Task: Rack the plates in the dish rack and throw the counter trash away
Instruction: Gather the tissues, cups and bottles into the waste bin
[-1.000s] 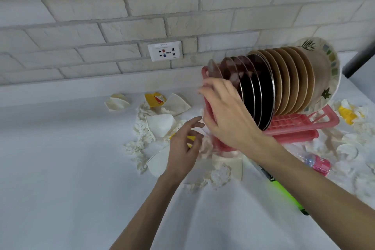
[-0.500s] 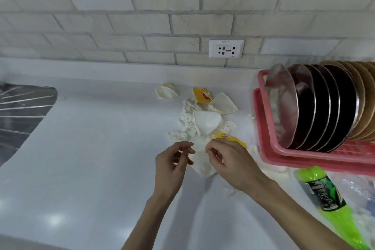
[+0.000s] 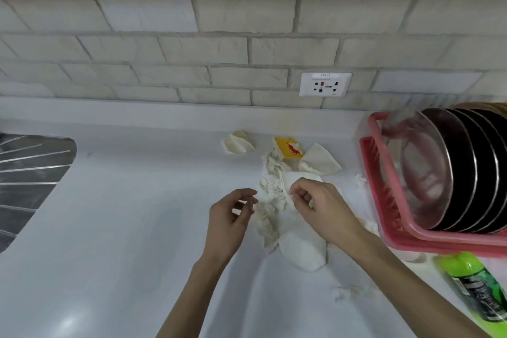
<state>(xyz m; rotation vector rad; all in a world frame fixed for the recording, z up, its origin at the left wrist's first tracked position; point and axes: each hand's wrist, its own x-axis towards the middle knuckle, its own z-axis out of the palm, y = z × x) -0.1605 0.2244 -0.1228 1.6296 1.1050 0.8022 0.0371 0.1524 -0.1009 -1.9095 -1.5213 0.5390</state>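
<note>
**A:** Head view, nearest first. Our left hand (image 3: 233,217) hangs over the surface (image 3: 123,228) with its fingers loosely curled, and we cannot tell whether they hold anything. Our right hand (image 3: 321,208) pinches a white paper piece (image 3: 300,181) atop the trash pile (image 3: 270,200).

**B:** Shredded tissue may crumble as we lift and scatter bits. Our right forearm also lies near the green bottle (image 3: 472,288), so a sweep could roll it.

**A:** Agreed. The right is tight: the dish rack (image 3: 384,200), with plates (image 3: 439,173) standing in it, sits just beside the pile. The left is open surface up to the drainboard (image 3: 27,173). Behind lie the yellow wrapper (image 3: 288,147), then the wall (image 3: 247,35).
</note>
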